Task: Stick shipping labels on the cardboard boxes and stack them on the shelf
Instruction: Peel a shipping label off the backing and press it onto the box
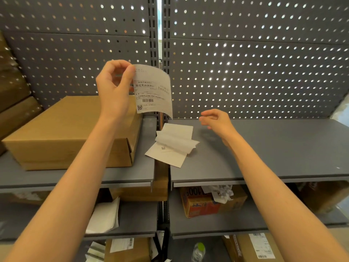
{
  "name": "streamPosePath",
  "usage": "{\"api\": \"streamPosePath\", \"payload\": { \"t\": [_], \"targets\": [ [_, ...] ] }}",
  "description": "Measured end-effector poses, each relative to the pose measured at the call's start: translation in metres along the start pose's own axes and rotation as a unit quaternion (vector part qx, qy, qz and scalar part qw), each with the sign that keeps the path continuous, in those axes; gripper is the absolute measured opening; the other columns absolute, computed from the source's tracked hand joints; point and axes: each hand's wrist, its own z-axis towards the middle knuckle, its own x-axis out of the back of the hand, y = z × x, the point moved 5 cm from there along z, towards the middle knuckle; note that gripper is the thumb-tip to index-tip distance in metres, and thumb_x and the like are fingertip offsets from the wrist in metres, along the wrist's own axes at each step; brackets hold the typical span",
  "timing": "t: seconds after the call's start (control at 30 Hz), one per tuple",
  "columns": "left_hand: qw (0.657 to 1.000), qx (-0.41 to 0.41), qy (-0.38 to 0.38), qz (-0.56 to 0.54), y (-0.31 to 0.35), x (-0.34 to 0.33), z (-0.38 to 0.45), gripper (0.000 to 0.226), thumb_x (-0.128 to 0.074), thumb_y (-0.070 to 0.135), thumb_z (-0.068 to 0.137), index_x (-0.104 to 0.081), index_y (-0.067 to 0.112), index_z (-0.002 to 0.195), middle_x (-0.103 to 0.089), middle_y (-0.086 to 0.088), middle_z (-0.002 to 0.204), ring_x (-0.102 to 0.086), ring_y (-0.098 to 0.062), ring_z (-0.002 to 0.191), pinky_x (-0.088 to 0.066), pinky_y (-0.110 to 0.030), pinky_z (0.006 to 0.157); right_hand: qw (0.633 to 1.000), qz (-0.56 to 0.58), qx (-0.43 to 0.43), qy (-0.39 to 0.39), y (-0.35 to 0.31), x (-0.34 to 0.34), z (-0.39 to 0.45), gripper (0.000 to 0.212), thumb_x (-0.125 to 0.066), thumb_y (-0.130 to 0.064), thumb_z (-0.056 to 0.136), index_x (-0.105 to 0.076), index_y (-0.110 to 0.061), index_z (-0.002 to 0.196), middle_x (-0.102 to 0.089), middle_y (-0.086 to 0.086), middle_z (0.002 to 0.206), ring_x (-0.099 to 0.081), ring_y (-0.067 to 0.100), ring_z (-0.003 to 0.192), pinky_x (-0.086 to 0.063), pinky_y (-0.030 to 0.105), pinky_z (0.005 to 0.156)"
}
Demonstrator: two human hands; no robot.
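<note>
So, the left hand has a white printed shipping label pinched at its top corner between thumb and fingertips, and the sheet hangs curled in the air above the grey metal shelf, printed side toward us, barcode and QR code showing. The right hand floats beside and below it, fingers loosely curled, gripping nothing. It is blurred, so how far it is parted is hard to call.

Where does the job stand? Early to midway, I'd judge. The plain brown cardboard box sits closed on the left shelf board, just left of the label, and its visible top and front show no label at all. That is surely the target. Sticking, pressing flat and stacking are all left to do there.

Between box and right hand lies a loose heap of white backing papers, creased and overlapping, straddling the seam between the two shelf boards.

Down below, on the bottom level, two more brown cartons carry white labels, so some work looks finished. An orange printed carton sits on the middle level with crumpled paper on top.

Behind everything, a grey perforated metal back panel lets spots of light through.
</note>
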Motion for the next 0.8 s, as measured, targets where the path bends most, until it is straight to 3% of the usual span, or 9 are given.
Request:
{"api": "streamPosePath", "payload": {
  "t": [0.17, 0.33, 0.43, 0.67, 0.8],
  "targets": [
    [1.0, 0.011, -0.003, 0.011, 0.002, -0.001, -0.002, 0.013, -0.053, 0.012, 0.093, -0.055, 0.021, 0.084, -0.058, 0.006, 0.083, -0.057, -0.004, 0.075, -0.051, -0.021, 0.063, 0.996, 0.02, 0.082, 0.008, -0.04, 0.001, -0.012, 0.012, -0.061, -0.014, 0.089, -0.067, -0.012, 0.1, -0.065, -0.002, 0.099, -0.059, 0.001, 0.083, -0.045, 0.006, 0.069],
    [0.999, 0.01, 0.006, 0.037, 0.003, 0.001, -0.003, 0.013, -0.055, 0.014, 0.092, -0.056, 0.023, 0.083, -0.061, 0.004, 0.085, -0.059, -0.011, 0.08, -0.051, -0.021, 0.062, 0.982, 0.079, 0.138, -0.104, -0.093, -0.016, -0.038, 0.012, -0.062, -0.028, 0.089, -0.069, -0.021, 0.095, -0.071, -0.005, 0.093, -0.065, 0.006, 0.089, -0.049, 0.019, 0.08],
    [0.999, 0.005, 0.013, 0.049, 0.006, 0.007, -0.005, 0.013, -0.055, 0.014, 0.092, -0.056, 0.024, 0.083, -0.062, 0.001, 0.087, -0.06, -0.013, 0.081, -0.051, -0.022, 0.061, 0.97, 0.102, 0.164, -0.146, -0.114, -0.032, -0.05, 0.016, -0.063, -0.029, 0.087, -0.067, -0.019, 0.098, -0.072, -0.002, 0.099, -0.066, 0.005, 0.089, -0.047, 0.015, 0.074],
    [0.997, 0.002, 0.026, 0.076, 0.012, 0.032, -0.01, 0.012, -0.054, 0.016, 0.093, -0.055, 0.025, 0.085, -0.063, 0.0, 0.093, -0.063, -0.014, 0.087, -0.055, -0.024, 0.066, 0.968, 0.131, 0.188, -0.097, -0.128, -0.051, -0.058, 0.005, -0.063, -0.019, 0.089, -0.064, -0.015, 0.087, -0.069, -0.002, 0.085, -0.06, -0.002, 0.069, -0.042, 0.007, 0.062],
    [0.996, 0.002, 0.027, 0.085, 0.009, 0.052, -0.004, 0.009, -0.056, 0.016, 0.093, -0.056, 0.023, 0.087, -0.064, 0.003, 0.092, -0.064, -0.006, 0.084, -0.054, -0.019, 0.065, 0.971, 0.131, 0.18, -0.086, -0.129, -0.07, -0.056, 0.007, -0.062, -0.021, 0.089, -0.064, -0.014, 0.09, -0.07, 0.008, 0.094, -0.06, 0.009, 0.075, -0.046, 0.011, 0.063]
  ]
}}
